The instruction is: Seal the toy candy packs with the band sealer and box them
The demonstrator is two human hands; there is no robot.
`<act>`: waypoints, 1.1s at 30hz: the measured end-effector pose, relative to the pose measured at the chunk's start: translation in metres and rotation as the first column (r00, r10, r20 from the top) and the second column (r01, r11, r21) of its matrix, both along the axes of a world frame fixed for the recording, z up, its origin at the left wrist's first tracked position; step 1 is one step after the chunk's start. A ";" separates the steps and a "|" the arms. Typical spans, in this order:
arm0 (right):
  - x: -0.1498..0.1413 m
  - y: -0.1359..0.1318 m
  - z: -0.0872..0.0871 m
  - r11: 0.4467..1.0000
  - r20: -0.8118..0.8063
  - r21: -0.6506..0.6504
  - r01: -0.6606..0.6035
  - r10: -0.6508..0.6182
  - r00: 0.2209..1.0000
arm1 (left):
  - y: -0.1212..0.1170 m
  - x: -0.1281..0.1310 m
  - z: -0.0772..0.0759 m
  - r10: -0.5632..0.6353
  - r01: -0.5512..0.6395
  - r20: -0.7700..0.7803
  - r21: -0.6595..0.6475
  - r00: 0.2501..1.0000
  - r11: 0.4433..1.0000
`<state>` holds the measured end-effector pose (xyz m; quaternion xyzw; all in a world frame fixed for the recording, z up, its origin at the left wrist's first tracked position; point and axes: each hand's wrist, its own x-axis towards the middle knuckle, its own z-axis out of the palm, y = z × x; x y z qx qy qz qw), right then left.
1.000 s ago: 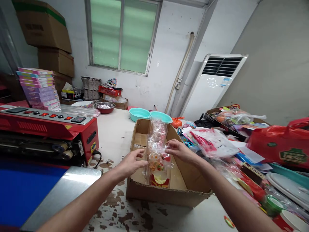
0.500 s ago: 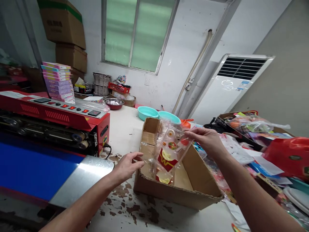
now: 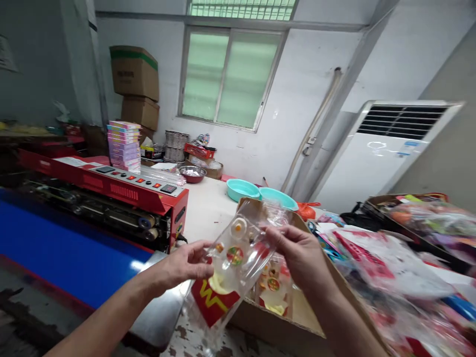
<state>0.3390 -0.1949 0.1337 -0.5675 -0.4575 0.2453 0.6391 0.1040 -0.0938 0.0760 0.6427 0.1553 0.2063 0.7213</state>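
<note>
Packet (image 3: pixel 226 271) slants, pinched by curled right hand (image 3: pixel 302 252) and, apparently, curled left hand (image 3: pixel 181 266).

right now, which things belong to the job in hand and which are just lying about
Likely in the job:
clear plastic packet, red-and-yellow inside, right hand pinching it, left hand at its edge
brown cardboard box of similar packets

Seemingly lying about:
two round turquoise plastic basins
orange plastic bag

And there it is, a bold yellow W (image 3: pixel 210 299) across the red carton-shaped piece (image 3: pixel 222 303) inside the clear plastic packet (image 3: pixel 227 270)!
</note>
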 end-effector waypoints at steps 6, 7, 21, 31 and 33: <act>-0.060 0.036 -0.050 0.951 -0.169 -0.145 -0.272 0.247 0.954 | -0.008 -0.070 -0.021 0.131 -0.141 -0.081 -0.132 0.988 0.981; -0.066 0.041 -0.051 0.932 -0.150 -0.171 -0.319 0.296 0.943 | -0.007 -0.080 -0.024 0.156 -0.171 -0.113 -0.139 0.981 0.975; -0.105 0.102 -0.070 0.757 0.070 -0.263 -0.598 0.633 0.771 | 0.007 -0.121 -0.044 0.216 -0.251 -0.200 -0.167 0.956 0.954; -0.099 0.107 -0.077 0.846 0.208 -0.250 -0.472 0.523 0.827 | 0.014 -0.124 -0.047 0.235 -0.290 -0.255 -0.200 0.938 0.936; -0.098 0.107 -0.079 0.864 0.172 -0.238 -0.445 0.488 0.856 | 0.016 -0.125 -0.047 0.254 -0.310 -0.266 -0.193 0.930 0.931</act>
